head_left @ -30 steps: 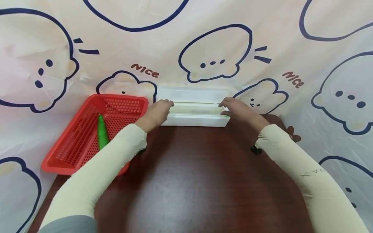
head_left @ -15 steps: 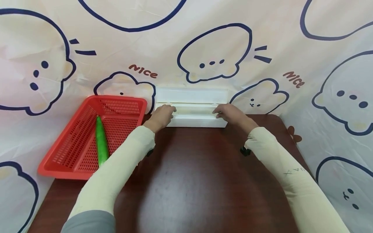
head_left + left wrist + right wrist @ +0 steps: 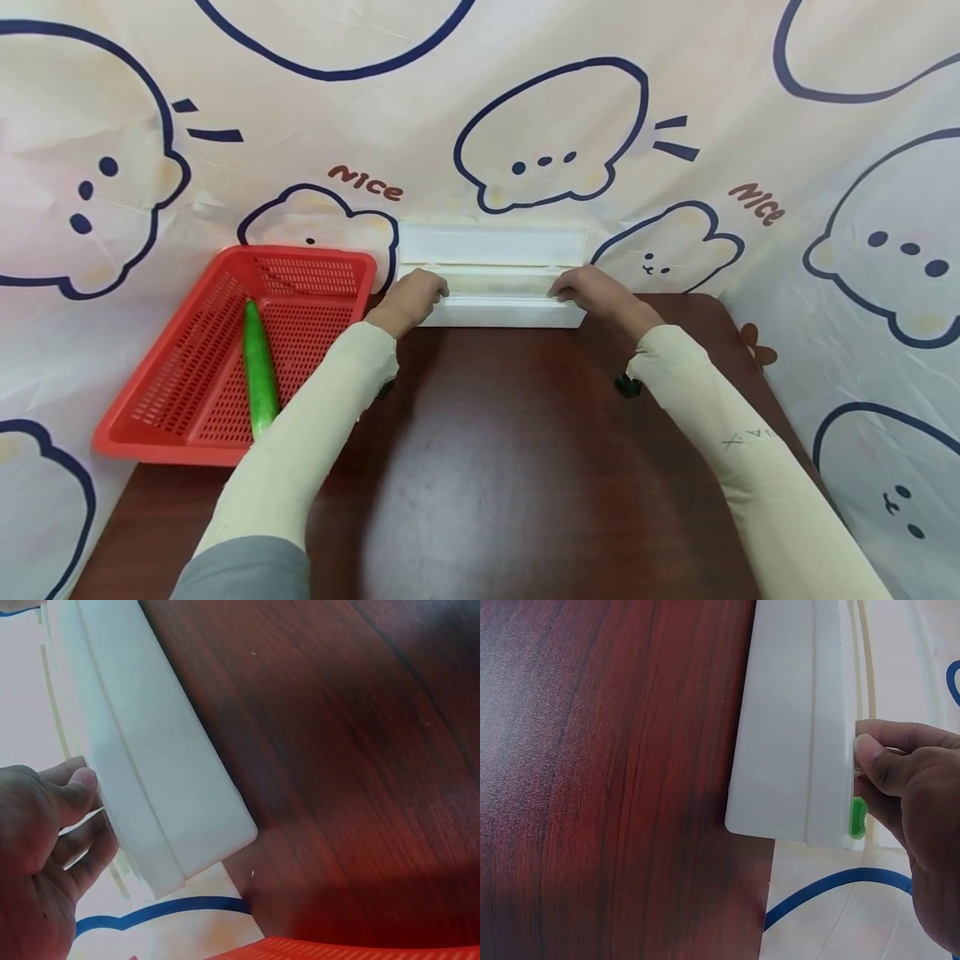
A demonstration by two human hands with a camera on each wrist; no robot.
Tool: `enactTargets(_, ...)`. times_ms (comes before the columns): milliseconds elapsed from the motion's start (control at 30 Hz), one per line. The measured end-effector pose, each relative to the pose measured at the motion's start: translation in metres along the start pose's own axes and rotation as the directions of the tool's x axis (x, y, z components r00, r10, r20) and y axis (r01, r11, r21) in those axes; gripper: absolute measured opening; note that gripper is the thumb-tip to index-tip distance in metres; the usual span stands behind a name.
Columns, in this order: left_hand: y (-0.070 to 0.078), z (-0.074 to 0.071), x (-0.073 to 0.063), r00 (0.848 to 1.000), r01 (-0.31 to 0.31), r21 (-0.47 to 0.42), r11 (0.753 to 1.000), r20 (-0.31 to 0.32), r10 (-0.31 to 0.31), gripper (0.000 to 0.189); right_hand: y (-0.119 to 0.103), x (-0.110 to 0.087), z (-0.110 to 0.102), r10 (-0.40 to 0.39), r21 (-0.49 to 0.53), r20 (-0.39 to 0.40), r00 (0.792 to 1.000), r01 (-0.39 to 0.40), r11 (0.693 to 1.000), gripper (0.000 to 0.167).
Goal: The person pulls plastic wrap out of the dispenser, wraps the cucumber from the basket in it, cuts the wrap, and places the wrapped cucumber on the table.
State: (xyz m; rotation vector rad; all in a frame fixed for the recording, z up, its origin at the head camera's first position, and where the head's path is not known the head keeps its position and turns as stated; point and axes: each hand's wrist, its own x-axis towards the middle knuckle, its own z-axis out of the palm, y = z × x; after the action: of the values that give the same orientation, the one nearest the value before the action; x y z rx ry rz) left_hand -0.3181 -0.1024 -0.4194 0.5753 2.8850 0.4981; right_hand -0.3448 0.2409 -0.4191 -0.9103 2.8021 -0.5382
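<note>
Both hands work at the open top of a long white box (image 3: pixel 502 314): the left hand (image 3: pixel 408 302) and right hand (image 3: pixel 596 293) curl thumb and fingers close together near its ends, though I can't tell what they hold. A green piece (image 3: pixel 858 817) sits by the right fingers. The box rests at the table's (image 3: pixel 487 450) far edge, its lid (image 3: pixel 487 246) raised behind; a red basket (image 3: pixel 168 453) stands left, a long green vegetable (image 3: pixel 258 367) inside.

Resting as a long white box (image 3: pixel 502 314) along the far edge of the tabletop (image 3: pixel 495 458), stretching crosswise, gaping open with its lid (image 3: pixel 491 245) standing raised behind, showing a green tab (image 3: pixel 859 817) near its right end.
</note>
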Motion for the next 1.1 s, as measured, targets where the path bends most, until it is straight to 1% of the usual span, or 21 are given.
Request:
enactTargets(100,-0.002,0.002,0.001,1.0,0.008,-0.037,0.999,-0.015,-0.008,0.034,0.001,0.001,0.001,-0.015,0.015,-0.004,1.0,0.015,1.0,0.019)
enactTargets(267,-0.007,0.003,0.004,0.999,0.01,-0.075,0.997,-0.041,-0.013,0.034,0.002,0.002,0.002,0.003,0.036,-0.032,0.999,-0.002,0.999,0.017)
enactTargets(367,-0.009,0.003,0.006,0.999,0.012,-0.083,0.997,-0.047,-0.016,0.035,0.002,0.003,0.002,0.01,0.044,-0.044,0.999,-0.008,0.999,0.017)
enactTargets(533,-0.01,0.0,0.008,0.998,-0.005,-0.083,0.997,-0.064,0.0,0.033,0.003,0.004,0.004,0.001,0.054,-0.067,0.998,0.002,0.999,0.022)
enactTargets(667,-0.008,-0.002,0.009,0.998,0.0,-0.072,0.997,-0.056,-0.004,0.033,0.004,0.004,0.004,-0.005,0.057,-0.091,0.996,0.01,0.998,0.026)
enactTargets(867,0.001,-0.002,0.011,0.999,0.011,-0.02,1.0,-0.04,-0.012,0.027,0.002,0.007,0.002,-0.016,0.02,-0.11,0.994,0.018,1.0,0.022)
enactTargets(933,0.004,-0.001,0.012,0.999,0.021,-0.002,1.0,-0.032,-0.021,0.028,0.002,0.009,0.003,-0.008,0.013,-0.112,0.994,0.009,1.0,0.021)
enactTargets(1100,0.008,0.003,0.017,0.999,0.038,0.033,0.999,-0.014,-0.037,0.035,0.002,0.015,0.004,0.052,0.018,-0.112,0.992,-0.05,0.999,0.021)
